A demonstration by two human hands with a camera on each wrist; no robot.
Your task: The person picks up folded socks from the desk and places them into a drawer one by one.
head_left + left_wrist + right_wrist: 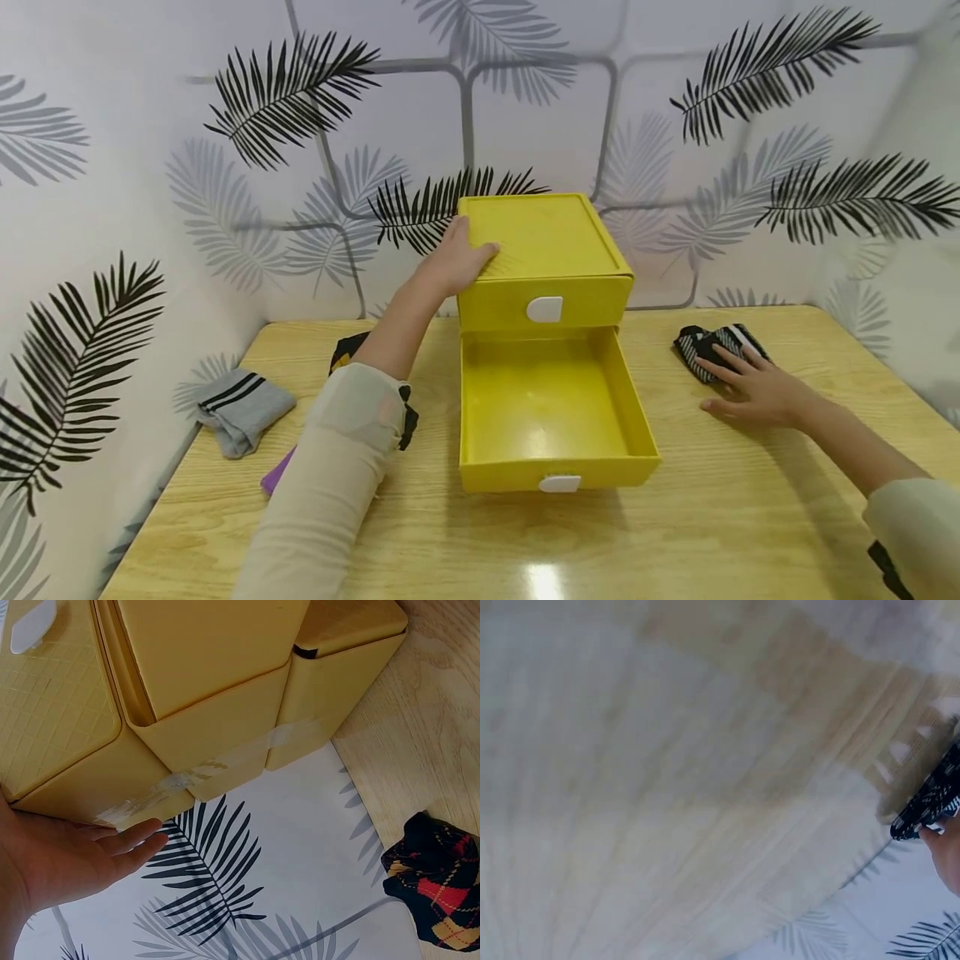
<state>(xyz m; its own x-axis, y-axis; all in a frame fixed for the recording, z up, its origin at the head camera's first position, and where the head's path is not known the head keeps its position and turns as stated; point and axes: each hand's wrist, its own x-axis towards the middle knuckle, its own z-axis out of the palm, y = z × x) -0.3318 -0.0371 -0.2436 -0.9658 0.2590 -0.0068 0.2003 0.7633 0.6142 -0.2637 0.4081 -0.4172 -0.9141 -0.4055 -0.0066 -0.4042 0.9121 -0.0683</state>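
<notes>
Head view, from the left of the pale wood-grain worktop (420, 542): a folded grey knit cloth with two black stripes (243, 408) lies near the edge, with a small purple object (277, 472) mostly hidden by my sleeve. Past my forearm, a black, red and yellow argyle cloth (442, 889) shows better from the left wrist.

My left hand (457, 260) lies against the top left side of a yellow boxy drawer unit (543, 237), thumb over the top, fingers extended rather than clenched. The unit looks like thin, stiff plastic, light enough to slide, so a side wall is the sensible place to steady it. Its white-tabbed upper drawer (487, 304) is closed, contents hidden; the lower drawer (540, 400) is pulled out, showing only its smooth yellow floor.

Right of the unit, on the worktop, lies a folded black-and-white patterned knit cloth (705, 343). My right hand (765, 392) rests on it, fingers spread, not clenched. I judge it soft, light, unbreakable and hardly slippery; pinching through all the layers at the near edge should keep the fold together.
</notes>
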